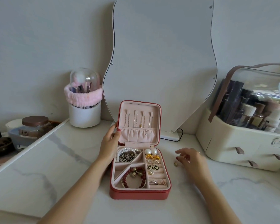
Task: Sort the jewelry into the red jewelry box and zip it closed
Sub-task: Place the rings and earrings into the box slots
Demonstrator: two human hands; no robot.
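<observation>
Head view. Red jewelry box [140,194]: open on the marble counter [71,167], centre, lid [139,122] upright with thin chains hanging in its pink lining above a gathered pocket. Base compartments, pink-lined: pearl strand [124,151] with dark metal pieces, upper left; dark red bead bracelet [132,177] with gold charms, lower left; two pearl earrings [151,151], gold pieces and a pair of black oval studs [153,167] in the right column; rings [157,183] in the lowest slot. Left hand [110,143]: fingers curled on the lid's left edge, thumb on its inner rim, holding it. Right hand [190,160]: just right of the box, above the counter, fingers loosely curled and spread, holding nothing visible. Small gold item [175,164]: loose on the counter, just beside the right fingertips; contact cannot be told. Behind: wavy mirror [162,62] against the wall. Left: white brush holder [84,113] with pink band and clear dome. Right: cream cosmetics organiser [242,143] with clear lid.
</observation>
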